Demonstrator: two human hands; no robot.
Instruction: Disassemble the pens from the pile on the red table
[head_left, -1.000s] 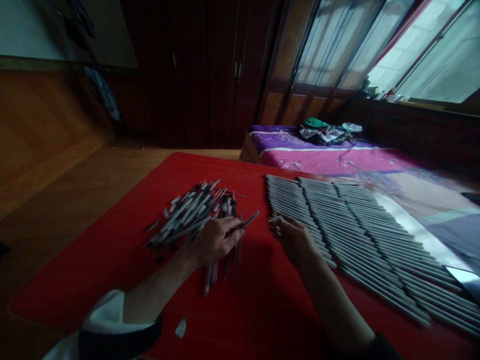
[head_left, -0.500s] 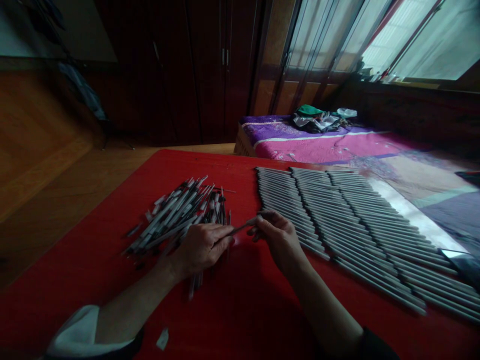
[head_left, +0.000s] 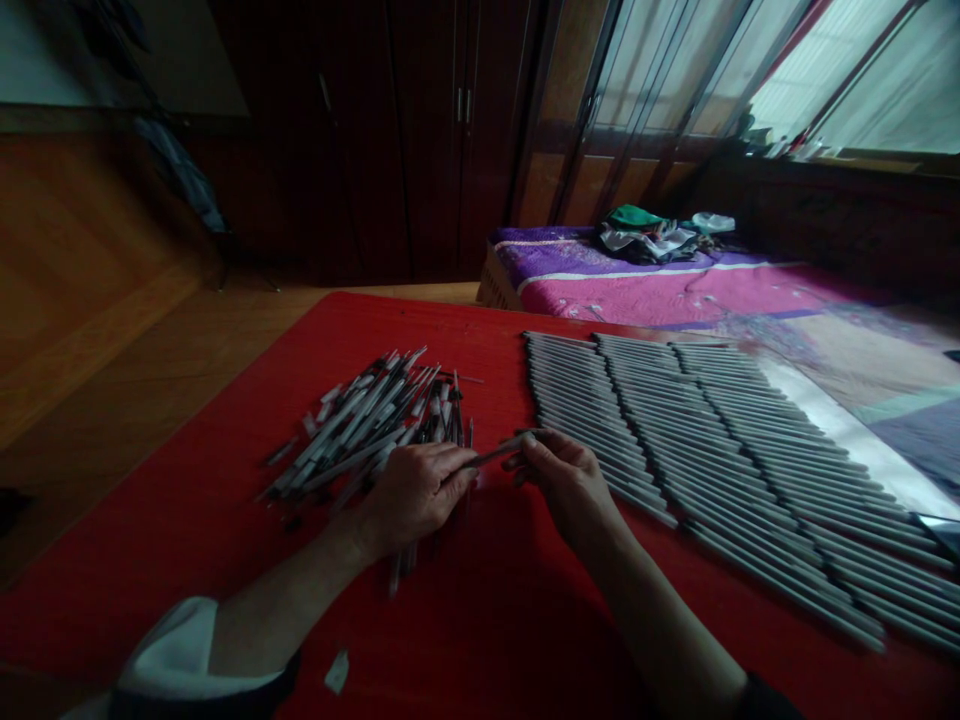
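A thin pen-like stick (head_left: 496,453) spans the space between my two hands above the red table (head_left: 480,620). My left hand (head_left: 424,487) pinches its left end between thumb and fingers. At the other end, the thumb and fingers of my right hand (head_left: 561,468) close on it. Just beyond my left hand lies a loose pile of slim pen-like pieces (head_left: 352,420), white, clear and black, pointing mostly one way. A few of them stick out below my left wrist. To the right of my right hand, grey pen-like sticks (head_left: 705,460) with dark ends lie side by side in 3 slanting rows.
A small pale scrap (head_left: 337,672) lies near the table's front edge. Behind the table stands a bed (head_left: 652,290) with a purple and pink cover and a heap of clothes (head_left: 649,235). Dark wardrobes (head_left: 427,150) line the back wall.
The whole view has shifted slightly, so the scene sits a little further right. Both hands still hold the stick; more of it shows between them.
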